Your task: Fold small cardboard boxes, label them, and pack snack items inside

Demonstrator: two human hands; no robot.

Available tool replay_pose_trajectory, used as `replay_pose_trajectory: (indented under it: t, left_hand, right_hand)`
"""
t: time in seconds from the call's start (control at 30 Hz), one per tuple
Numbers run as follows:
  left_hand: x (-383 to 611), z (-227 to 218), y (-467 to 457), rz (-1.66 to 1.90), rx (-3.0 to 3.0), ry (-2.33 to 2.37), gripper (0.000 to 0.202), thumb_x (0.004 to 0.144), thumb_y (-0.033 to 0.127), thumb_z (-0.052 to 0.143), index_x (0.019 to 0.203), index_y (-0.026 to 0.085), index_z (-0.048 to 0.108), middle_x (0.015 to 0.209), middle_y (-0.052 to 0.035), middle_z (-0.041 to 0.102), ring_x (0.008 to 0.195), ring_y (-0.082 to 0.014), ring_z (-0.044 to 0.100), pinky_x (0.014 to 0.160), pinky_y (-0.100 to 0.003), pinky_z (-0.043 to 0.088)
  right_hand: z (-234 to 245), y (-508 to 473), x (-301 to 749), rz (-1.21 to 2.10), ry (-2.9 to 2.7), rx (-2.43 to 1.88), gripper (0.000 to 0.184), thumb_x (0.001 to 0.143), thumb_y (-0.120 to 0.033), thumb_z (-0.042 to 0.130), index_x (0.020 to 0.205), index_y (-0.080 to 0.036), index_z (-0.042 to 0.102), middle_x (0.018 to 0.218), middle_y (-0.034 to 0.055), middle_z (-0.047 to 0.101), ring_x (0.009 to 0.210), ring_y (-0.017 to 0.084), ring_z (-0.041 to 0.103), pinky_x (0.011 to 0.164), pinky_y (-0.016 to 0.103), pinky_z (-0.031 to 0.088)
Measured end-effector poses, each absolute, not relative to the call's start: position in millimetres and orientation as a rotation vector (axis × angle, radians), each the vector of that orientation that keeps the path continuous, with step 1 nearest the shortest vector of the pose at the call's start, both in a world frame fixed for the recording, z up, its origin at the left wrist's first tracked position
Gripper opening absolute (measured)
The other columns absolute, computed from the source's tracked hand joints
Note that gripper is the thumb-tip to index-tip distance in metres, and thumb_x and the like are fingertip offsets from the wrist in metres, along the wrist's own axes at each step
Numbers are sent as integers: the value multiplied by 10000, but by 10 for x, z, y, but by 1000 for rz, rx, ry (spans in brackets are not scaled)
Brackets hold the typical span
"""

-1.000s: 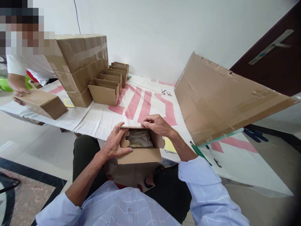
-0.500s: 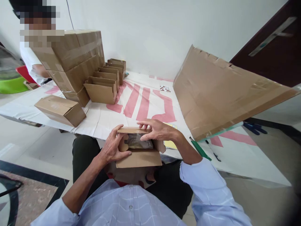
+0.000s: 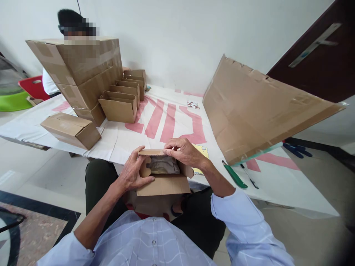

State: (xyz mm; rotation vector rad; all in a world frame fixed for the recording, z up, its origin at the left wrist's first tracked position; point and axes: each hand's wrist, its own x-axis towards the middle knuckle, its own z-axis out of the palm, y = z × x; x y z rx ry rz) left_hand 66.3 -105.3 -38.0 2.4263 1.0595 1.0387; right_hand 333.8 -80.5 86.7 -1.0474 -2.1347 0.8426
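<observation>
co-worker [image 3: 71, 21]: mostly behind stacked cartons [image 3: 91, 72] | door [image 3: 327, 70]: cut off right | packet [image 3: 164, 166]: markings unclear

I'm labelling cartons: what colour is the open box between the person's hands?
The open box is brown, best seen in the head view.

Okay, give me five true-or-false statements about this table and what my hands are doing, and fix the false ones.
1. Your left hand holds the near open box. True.
2. The near open box is empty. False: a greyish packet lies inside.
3. The green tool lies right of the near open box. True.
4. Your right hand grips the green tool. False: it touches the near open box.
5. The closed box rests on the white cloth. True.
</observation>
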Motion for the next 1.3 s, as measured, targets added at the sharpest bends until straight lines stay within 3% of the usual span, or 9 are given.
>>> replay_pose_trajectory:
  t: [0.37, 0.6, 0.73, 1.13, 1.3]
  left_hand:
    - [665, -370, -1026, 1038, 2416, 1045, 851, 771, 461, 928, 1477, 224, 515, 1655, -223, 371, 1530, -465, 468, 1218, -628, 510]
    - [666, -373, -1009, 1040, 2410, 1034, 853, 761, 451, 938, 1469, 226, 520, 1659, -221, 368, 1528, -465, 470, 1217, -634, 509]
    - [669, -366, -1003, 1045, 2391, 1030, 866, 747, 456, 947, 1474, 227, 535, 1656, -216, 374, 1524, -466, 475, 1215, -629, 510]
    - [686, -346, -984, 987, 2402, 1051, 873, 773, 481, 928, 1493, 233, 500, 1664, -225, 355, 1527, -472, 469, 1210, -644, 505]
    - [693, -284, -958, 959, 2370, 1061, 909, 758, 473, 934, 1522, 254, 494, 1650, -202, 370, 1551, -468, 443, 1232, -645, 490]
  right_hand:
    - [843, -717, 3310, 1051, -1803, -1140, 319, 899, -484, 706, 810, -180, 740, 786, 30, 746, 723, 157, 650, 695, 287, 539]
    - [1132, -697, 3373, 222, -2382, -1413, 258, 1015, -232, 573, 804, -178, 711, 849, 64, 766, 787, 182, 653, 719, 303, 398]
    - [1196, -759, 3172, -65, -2748, -1657, 256, 1066, -217, 552, 929, -161, 761, 988, 118, 803, 879, 219, 682, 687, 320, 305]
    - [1276, -746, 3023, 68, -2897, -1564, 276, 1098, -244, 555, 976, -177, 793, 1024, 111, 819, 883, 238, 694, 677, 339, 294]
    - [1298, -772, 2986, 150, -2913, -1547, 236, 1084, -377, 654, 1071, -188, 794, 1087, 102, 828, 943, 257, 730, 693, 321, 349]
